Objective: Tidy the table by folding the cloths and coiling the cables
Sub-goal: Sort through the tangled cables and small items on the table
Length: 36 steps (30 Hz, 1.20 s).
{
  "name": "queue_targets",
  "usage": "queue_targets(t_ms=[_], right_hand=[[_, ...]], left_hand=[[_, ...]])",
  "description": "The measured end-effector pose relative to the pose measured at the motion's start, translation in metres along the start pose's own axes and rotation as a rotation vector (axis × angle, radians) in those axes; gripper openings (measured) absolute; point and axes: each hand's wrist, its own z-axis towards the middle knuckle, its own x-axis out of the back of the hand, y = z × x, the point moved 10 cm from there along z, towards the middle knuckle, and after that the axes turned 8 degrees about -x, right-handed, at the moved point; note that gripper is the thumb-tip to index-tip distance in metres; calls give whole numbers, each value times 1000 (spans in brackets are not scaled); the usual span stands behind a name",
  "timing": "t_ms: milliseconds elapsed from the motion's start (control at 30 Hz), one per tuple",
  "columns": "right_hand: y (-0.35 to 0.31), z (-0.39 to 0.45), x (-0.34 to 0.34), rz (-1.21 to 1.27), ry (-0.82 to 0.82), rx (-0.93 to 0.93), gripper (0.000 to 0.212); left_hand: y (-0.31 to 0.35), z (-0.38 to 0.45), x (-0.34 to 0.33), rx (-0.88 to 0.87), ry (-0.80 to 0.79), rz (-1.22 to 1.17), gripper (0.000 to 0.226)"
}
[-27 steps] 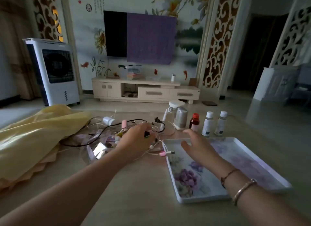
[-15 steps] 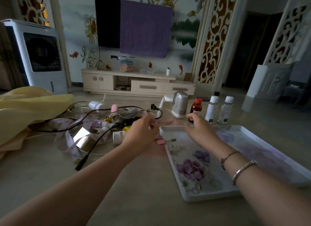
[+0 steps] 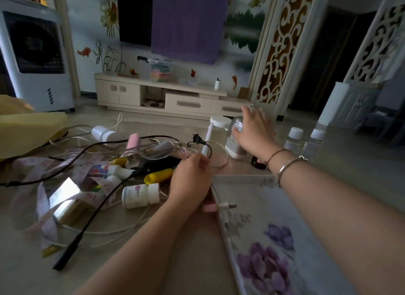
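A tangle of black cable (image 3: 96, 209) and thin white cables (image 3: 122, 230) lies on the table among bottles and patterned ribbon (image 3: 41, 204). My left hand (image 3: 190, 180) sits at the right edge of the tangle, fingers curled around a white cable next to the black plug (image 3: 198, 139). My right hand (image 3: 252, 132) reaches farther back with fingers spread, touching a small grey and white appliance (image 3: 235, 139). A yellow cloth (image 3: 26, 132) is heaped at the far left.
A floral tray (image 3: 306, 229) fills the near right, with a pink and white USB plug (image 3: 219, 207) at its rim. Two white-capped bottles (image 3: 304, 140) and a dark bottle (image 3: 257, 163) stand behind it. A white pill bottle (image 3: 140, 195) and a yellow tube (image 3: 158, 176) lie in the tangle.
My right hand has lifted from the tray's far edge and reached back to the grey appliance. The left hand stays at the cables. The view has moved closer.
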Motion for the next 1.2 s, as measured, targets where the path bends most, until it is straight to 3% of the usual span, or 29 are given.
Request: queue_targets(t_ms=[100,233,400,600,800,967,1200], right_hand=[[2,16,-15,-69,-68,-63,69],[-6,9,-12,-91,-3,-58,63],[-16,-25,25,291,109,46,54],[19,-73,59,650,-145,37,64],[67,-108,68,567,-260,20,57],[86,-110,59,590,-295,-2,55],[81,-108,55,114,-162,99,73]], left_hand=[[-1,0,-3,-26,-14,51,19],[0,-2,-7,-52,-57,112,18],[6,-7,-11,-73,-131,181,19],[14,-20,-11,-74,-223,301,35],[24,-37,-22,-26,-294,413,56],[29,-38,-34,4,-339,462,54],[39,-36,-37,-35,-392,470,49]])
